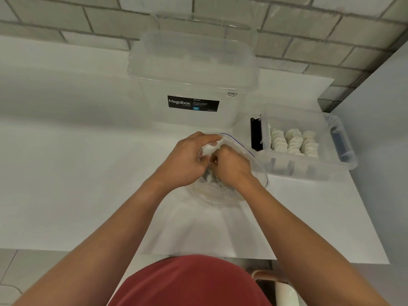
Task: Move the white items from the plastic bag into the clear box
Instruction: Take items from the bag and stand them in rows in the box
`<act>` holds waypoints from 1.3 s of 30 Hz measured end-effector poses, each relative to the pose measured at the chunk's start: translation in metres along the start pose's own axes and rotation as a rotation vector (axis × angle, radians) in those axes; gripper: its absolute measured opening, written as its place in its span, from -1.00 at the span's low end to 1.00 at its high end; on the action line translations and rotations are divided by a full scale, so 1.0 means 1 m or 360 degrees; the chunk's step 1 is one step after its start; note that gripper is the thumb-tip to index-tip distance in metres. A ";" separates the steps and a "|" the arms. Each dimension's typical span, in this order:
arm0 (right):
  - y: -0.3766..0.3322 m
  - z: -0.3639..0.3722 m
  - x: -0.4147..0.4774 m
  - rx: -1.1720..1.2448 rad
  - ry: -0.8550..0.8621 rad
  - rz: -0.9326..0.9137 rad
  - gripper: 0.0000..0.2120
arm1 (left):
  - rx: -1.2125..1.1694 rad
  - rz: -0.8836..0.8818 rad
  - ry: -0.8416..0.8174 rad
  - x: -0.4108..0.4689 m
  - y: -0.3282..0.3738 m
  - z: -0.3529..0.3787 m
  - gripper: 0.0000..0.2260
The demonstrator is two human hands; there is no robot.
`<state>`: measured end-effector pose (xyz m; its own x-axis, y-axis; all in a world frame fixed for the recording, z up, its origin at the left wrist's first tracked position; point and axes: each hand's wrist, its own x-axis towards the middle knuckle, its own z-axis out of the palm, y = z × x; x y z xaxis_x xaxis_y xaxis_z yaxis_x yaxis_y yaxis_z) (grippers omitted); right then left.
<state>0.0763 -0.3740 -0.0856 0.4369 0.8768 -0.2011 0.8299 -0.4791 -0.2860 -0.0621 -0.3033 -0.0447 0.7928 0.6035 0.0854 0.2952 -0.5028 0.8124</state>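
Note:
A clear zip-top plastic bag [245,149] lies on the white counter in the middle of the view. My left hand [185,160] grips the bag's upper rim and holds its mouth apart. My right hand [229,166] reaches inside the bag with its fingers curled; what they hold is hidden. To the right stands a small clear box [340,164] with three rows of white items [294,142] packed inside.
A large clear Megabox storage tub [194,85] stands behind the bag against the tiled wall. A white wall panel closes off the right side. The counter's front edge runs just in front of my red shirt.

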 end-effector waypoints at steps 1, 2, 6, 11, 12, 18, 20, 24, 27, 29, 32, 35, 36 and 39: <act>-0.002 -0.001 -0.001 0.0034 -0.0003 0.0004 -0.89 | -0.0005 -0.0004 0.0004 0.000 0.000 -0.001 -0.45; -0.003 -0.003 -0.002 0.0048 0.0000 -0.0003 -0.85 | -0.0004 -0.0007 0.0009 0.000 0.000 -0.002 -0.46; -0.007 -0.020 -0.015 -0.0169 0.0123 -0.0234 -0.85 | 0.0007 -0.0005 0.0048 0.000 -0.001 -0.009 -0.47; 0.001 -0.053 -0.040 -0.0290 0.0363 -0.0526 -0.82 | 0.0003 -0.0028 0.0095 0.003 -0.002 -0.016 -0.48; 0.002 -0.060 -0.045 -0.0312 0.0348 -0.0553 -0.81 | 0.0001 -0.0030 0.0099 0.003 -0.002 -0.016 -0.49; 0.024 -0.109 -0.073 -0.0117 0.0538 -0.0627 -0.82 | 0.0013 -0.0049 0.0082 0.004 0.000 -0.013 -0.48; 0.039 -0.136 -0.083 0.0025 0.0682 -0.0597 -0.87 | 0.0021 -0.0053 0.0078 0.004 0.000 -0.012 -0.48; 0.079 -0.190 -0.097 0.0070 0.0946 -0.0469 -0.92 | 0.0002 -0.0066 0.0099 0.007 -0.003 -0.010 -0.49; 0.118 -0.210 -0.089 -0.0088 0.1009 -0.0263 -0.90 | -0.0025 -0.0085 0.0118 0.008 -0.006 -0.008 -0.51; 0.145 -0.211 -0.077 -0.0196 0.0947 -0.0116 -0.89 | -0.0024 -0.0094 0.0131 0.008 -0.007 -0.007 -0.52; 0.181 -0.198 -0.057 -0.0362 0.0706 0.0087 -0.88 | -0.0013 -0.0096 0.0131 0.009 -0.006 -0.006 -0.50; 0.207 -0.176 -0.040 -0.0547 0.0370 0.0191 -0.84 | -0.0027 -0.0094 0.0146 0.011 -0.004 -0.008 -0.48; 0.216 -0.171 -0.035 -0.0588 0.0255 0.0207 -0.83 | -0.0032 -0.0091 0.0151 0.014 -0.003 -0.006 -0.47; 0.228 -0.158 -0.023 -0.0773 -0.0048 0.0148 -0.83 | -0.0011 -0.0087 0.0172 0.017 -0.002 -0.007 -0.45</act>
<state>0.3100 -0.4970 0.0021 0.5125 0.8262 -0.2341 0.8568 -0.4740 0.2030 -0.0530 -0.2874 -0.0405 0.7134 0.6933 0.1020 0.3326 -0.4630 0.8216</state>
